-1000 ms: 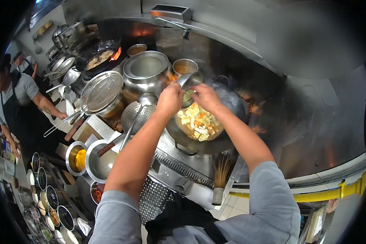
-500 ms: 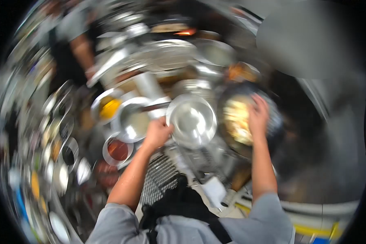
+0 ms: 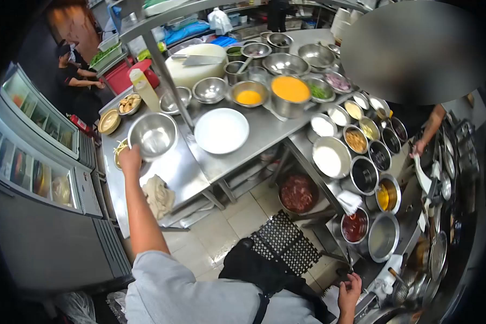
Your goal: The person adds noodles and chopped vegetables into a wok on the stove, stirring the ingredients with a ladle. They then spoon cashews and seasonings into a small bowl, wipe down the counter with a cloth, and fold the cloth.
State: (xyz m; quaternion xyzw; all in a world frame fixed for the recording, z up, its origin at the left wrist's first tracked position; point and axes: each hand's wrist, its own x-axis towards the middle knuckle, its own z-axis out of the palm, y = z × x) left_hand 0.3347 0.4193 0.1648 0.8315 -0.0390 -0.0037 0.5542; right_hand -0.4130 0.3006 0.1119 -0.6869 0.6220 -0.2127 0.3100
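Observation:
My left hand [image 3: 129, 159] is closed on the near left rim of a shiny steel bowl [image 3: 155, 135], over the steel counter [image 3: 186, 173]. The bowl's inside shows no food. Beside it are a small dish of pale strips [image 3: 120, 154], partly behind my hand, and a crumpled beige cloth [image 3: 158, 197]. My right hand [image 3: 350, 290] is low at the right, fingers loosely curled and apart, with nothing seen in them. Close above it a thin handle [image 3: 351, 260] reaches down from the pot of red sauce [image 3: 355, 225].
A white plate [image 3: 221, 130], a squeeze bottle [image 3: 144, 89] and bowls of yellow liquid [image 3: 249, 96] stand on the counter. Seasoning pots [image 3: 331, 157] line the right. A co-worker's hand [image 3: 419, 148] is at the right; another person [image 3: 70, 73] stands far left. A perforated mat [image 3: 286, 243] covers some floor.
The view has swung left from the stove to the counter. My left hand has carried the steel bowl from beside the wok to over the counter. My right hand is away from the wok.

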